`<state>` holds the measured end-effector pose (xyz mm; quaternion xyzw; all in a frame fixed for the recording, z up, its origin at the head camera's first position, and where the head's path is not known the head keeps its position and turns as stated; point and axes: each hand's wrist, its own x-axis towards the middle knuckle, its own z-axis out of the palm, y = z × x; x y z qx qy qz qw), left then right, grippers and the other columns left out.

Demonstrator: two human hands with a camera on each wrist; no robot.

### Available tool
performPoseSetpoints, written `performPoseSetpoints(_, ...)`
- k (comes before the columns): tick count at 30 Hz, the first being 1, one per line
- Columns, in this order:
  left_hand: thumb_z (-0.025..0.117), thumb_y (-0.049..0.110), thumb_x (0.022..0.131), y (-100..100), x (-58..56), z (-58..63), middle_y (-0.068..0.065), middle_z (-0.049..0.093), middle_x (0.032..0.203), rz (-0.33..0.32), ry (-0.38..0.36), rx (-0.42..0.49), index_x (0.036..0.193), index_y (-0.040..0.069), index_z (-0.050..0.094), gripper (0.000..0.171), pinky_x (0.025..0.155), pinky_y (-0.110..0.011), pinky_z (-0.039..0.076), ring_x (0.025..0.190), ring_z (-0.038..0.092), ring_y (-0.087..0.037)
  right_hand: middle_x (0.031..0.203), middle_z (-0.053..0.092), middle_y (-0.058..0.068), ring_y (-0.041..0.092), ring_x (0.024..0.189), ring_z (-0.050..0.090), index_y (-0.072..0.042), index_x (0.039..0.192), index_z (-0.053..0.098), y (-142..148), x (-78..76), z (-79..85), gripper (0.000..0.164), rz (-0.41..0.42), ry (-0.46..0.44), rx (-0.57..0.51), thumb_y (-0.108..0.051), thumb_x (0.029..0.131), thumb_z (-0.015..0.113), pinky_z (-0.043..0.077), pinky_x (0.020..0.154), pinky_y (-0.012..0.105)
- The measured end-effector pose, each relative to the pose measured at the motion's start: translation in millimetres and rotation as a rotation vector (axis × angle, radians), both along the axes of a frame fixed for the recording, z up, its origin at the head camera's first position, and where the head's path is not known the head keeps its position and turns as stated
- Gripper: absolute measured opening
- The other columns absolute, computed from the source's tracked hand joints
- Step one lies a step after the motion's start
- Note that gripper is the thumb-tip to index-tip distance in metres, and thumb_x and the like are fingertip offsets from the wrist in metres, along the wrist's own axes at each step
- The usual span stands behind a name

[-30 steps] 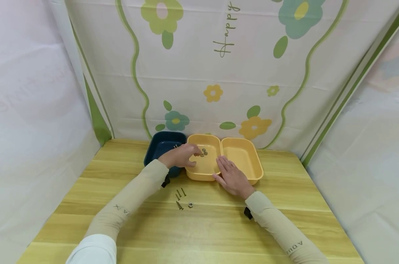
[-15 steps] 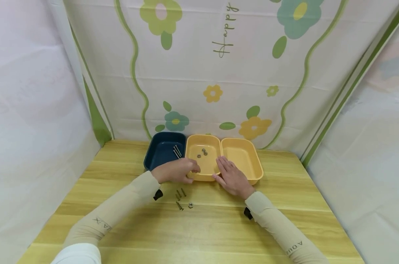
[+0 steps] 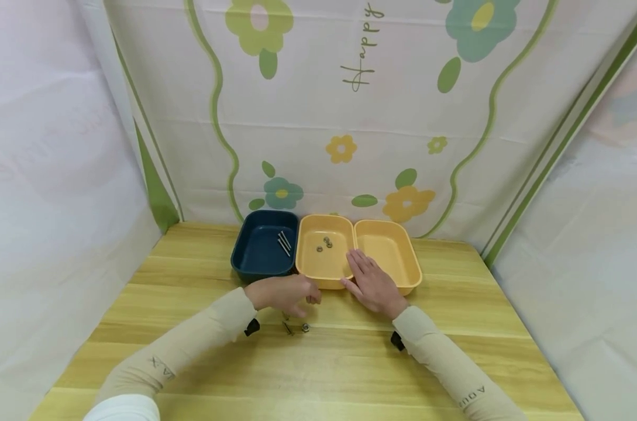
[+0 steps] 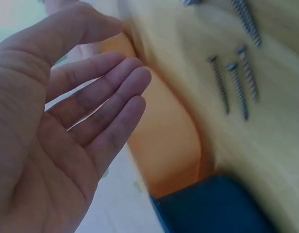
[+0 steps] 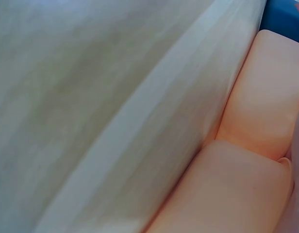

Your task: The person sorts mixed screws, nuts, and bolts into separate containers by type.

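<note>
My left hand (image 3: pixel 286 293) hovers over the table just in front of the middle yellow tray (image 3: pixel 323 283). In the left wrist view its fingers are loosely bent and hold nothing. Several screws (image 4: pixel 219 85) lie on the wood near it, partly hidden beneath the hand in the head view. A hex nut (image 3: pixel 305 328) lies right of the screws. My right hand (image 3: pixel 372 285) rests flat across the adjoining rims of the middle tray and the right yellow tray (image 3: pixel 416 275). Three nuts (image 3: pixel 320 249) sit in the middle tray. Some screws (image 3: pixel 283 244) lie in the dark blue tray (image 3: pixel 260 272).
The three trays stand side by side at the back of the wooden table (image 3: pixel 318 374). A flowered cloth (image 3: pixel 297 117) hangs close behind them, and pale cloth walls (image 3: pixel 50 234) flank the table.
My left hand has drawn back from inside the middle tray to over the loose screws. A nut now lies apart from the other two in that tray. The right hand stays put.
</note>
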<state>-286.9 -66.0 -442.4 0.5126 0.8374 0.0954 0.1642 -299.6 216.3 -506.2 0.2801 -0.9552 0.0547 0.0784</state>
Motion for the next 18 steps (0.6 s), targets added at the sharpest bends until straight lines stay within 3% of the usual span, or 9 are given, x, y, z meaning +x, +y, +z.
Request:
performPoseSetpoints(6,0.082,0.018,0.091,2,3.6,-16.5,-0.001,0.075,0.11,-0.05,-0.033,-0.017,0.118,0.009,0.075,0.029,0.087,-0.017,0.055,0.098,0.067,-0.012,0.173,0.027,0.023,0.037,0.162,0.027,0.003,0.165,0.026,-1,3.4,2.9,0.075,0.008,0.014,-0.008,-0.048,0.112,0.043,0.029,0.13,0.052)
performPoseSetpoints(18,0.086,0.012,0.085,5,8.8,-32.0,0.008,0.069,0.094,-0.011,-0.051,-0.034,0.105,0.016,0.075,0.023,0.075,-0.013,0.051,0.083,0.06,-0.002,0.172,0.028,0.022,0.036,0.162,0.028,0.003,0.164,0.028,-1,2.0,1.3,0.074,0.007,0.043,-0.001,-0.048,0.112,0.043,0.03,0.13,0.051)
